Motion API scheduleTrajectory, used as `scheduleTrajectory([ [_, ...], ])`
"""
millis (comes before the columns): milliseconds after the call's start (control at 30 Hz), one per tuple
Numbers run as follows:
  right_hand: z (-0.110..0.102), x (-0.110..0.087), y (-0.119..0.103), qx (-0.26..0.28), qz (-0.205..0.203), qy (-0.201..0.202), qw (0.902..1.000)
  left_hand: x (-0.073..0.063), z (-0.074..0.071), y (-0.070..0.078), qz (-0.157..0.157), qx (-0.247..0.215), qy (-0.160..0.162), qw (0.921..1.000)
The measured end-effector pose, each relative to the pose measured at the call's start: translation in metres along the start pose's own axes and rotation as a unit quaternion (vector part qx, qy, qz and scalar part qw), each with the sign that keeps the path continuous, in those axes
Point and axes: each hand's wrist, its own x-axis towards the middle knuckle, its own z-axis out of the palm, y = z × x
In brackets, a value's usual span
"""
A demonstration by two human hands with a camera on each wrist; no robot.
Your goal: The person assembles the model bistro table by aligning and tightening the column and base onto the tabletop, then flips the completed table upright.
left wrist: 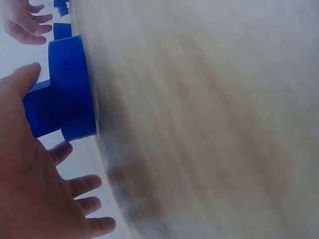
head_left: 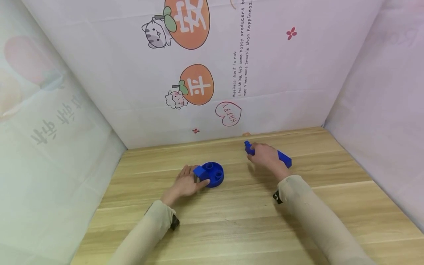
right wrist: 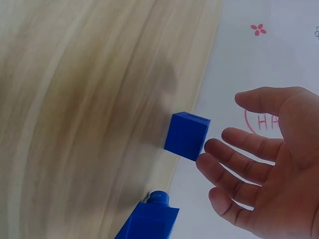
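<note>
Around the scene from nine o'clock over twelve to three: white printed cloth (head_left: 281, 73). Within it: wooden table (head_left: 232, 228). At eight and four o'clock: two pale sleeves (head_left: 318, 217).

Left hand (head_left: 187, 182), ten o'clock on the table: thumb and fingers extended, spread about a blue square block (head_left: 200, 171); contact cannot be told.

Right hand (head_left: 263, 154), one o'clock: head view gives only its back, above blue pieces (head_left: 285, 159); right wrist view gives the palm, fingers loosely parted, clamped on nothing, tips just beside a blue cube (right wrist: 187, 136).

Blue round dish (head_left: 213, 172), ten o'clock: two hollow posts (head_left: 218, 174) inside, head view only; smooth outer wall, left wrist view. Square block at its nine o'clock side.

Blue studded piece (right wrist: 147, 221), right wrist view: seven o'clock from the cube.
</note>
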Motion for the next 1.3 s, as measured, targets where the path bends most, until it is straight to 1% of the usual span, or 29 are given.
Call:
scheduleTrajectory([
  [167, 0.005, 0.004, 0.005, 0.009, 0.015, 0.002, 0.9998, -0.002, -0.005, 0.001, -0.001, -0.004, -0.002, 1.0],
  [300, 0.008, 0.008, 0.008, 0.014, 0.025, 0.0, 0.9996, -0.004, -0.009, 0.002, -0.001, -0.02, -0.006, 0.9998],
  [467, 0.012, 0.013, 0.011, 0.004, 0.027, -0.007, 0.9996, -0.002, -0.009, 0.0, 0.011, -0.027, -0.009, 0.9995],
  [567, 0.014, 0.016, 0.013, -0.002, 0.027, -0.006, 0.9996, 0.0, -0.01, -0.003, 0.022, -0.039, 0.001, 0.999],
  [667, 0.015, 0.019, 0.012, -0.009, 0.027, -0.008, 0.9996, 0.002, -0.01, -0.004, 0.027, -0.054, 0.003, 0.9982],
  [733, 0.015, 0.02, 0.011, -0.01, 0.029, -0.013, 0.9994, 0.003, -0.01, -0.005, 0.028, -0.064, 0.001, 0.9975],
  [800, 0.015, 0.021, 0.01, -0.013, 0.031, -0.018, 0.9993, 0.003, -0.01, -0.005, 0.027, -0.063, -0.005, 0.9976],
  [967, 0.015, 0.023, 0.01, -0.014, 0.039, -0.025, 0.9988, 0.004, -0.01, -0.005, 0.04, -0.076, 0.01, 0.9962],
  [1033, 0.016, 0.025, 0.011, -0.013, 0.043, -0.026, 0.9987, 0.004, -0.01, -0.005, 0.039, -0.086, 0.013, 0.9954],
  [1200, 0.022, 0.028, 0.016, -0.005, 0.048, -0.034, 0.9983, 0.004, -0.008, -0.006, 0.027, -0.101, 0.008, 0.9944],
  [1300, 0.023, 0.027, 0.017, 0.005, 0.049, -0.031, 0.9983, 0.004, -0.009, -0.006, 0.031, -0.099, 0.013, 0.9945],
])
